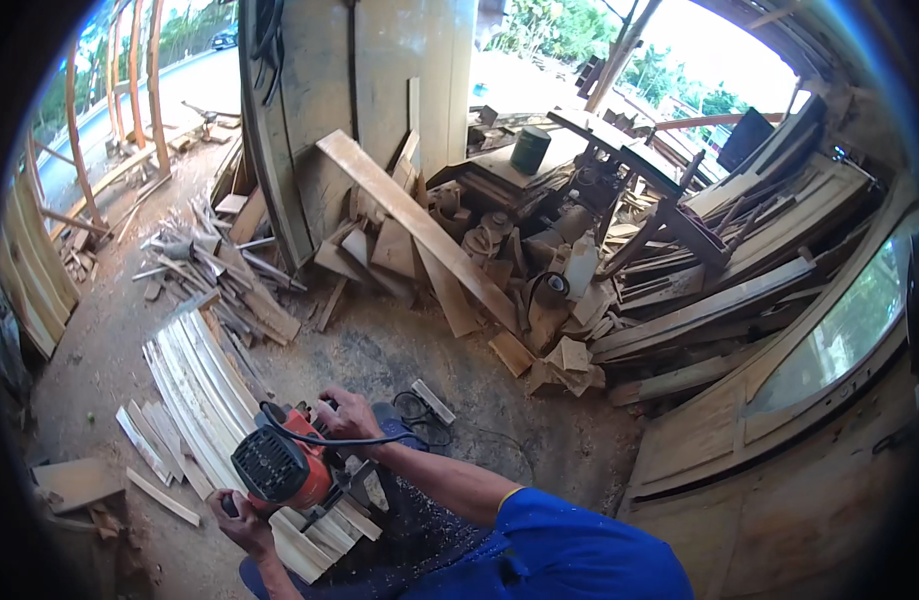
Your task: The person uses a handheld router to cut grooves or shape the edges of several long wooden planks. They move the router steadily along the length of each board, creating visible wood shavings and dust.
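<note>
A red and black handheld router (285, 466) with a corded motor rests over long, pale wooden strips (202, 385) laid side by side. My left hand (244, 524) is closed round the knob on its near left side. On the opposite side, my right hand (351, 417) grips the other handle. The black power cord (330, 438) runs from the motor across my right wrist. Beneath the tool, the bit and the spot it touches are hidden. Wood shavings speckle my dark clothing beside the strips.
Loose offcuts (245, 290) lie beyond the strips, and thin slats (160, 440) to their left. A long plank (420, 225) leans over a cluttered heap. Stacked boards (720, 300) fill the right side, near a wooden door panel with glass (830, 350). Cord loops lie by a small block (435, 401).
</note>
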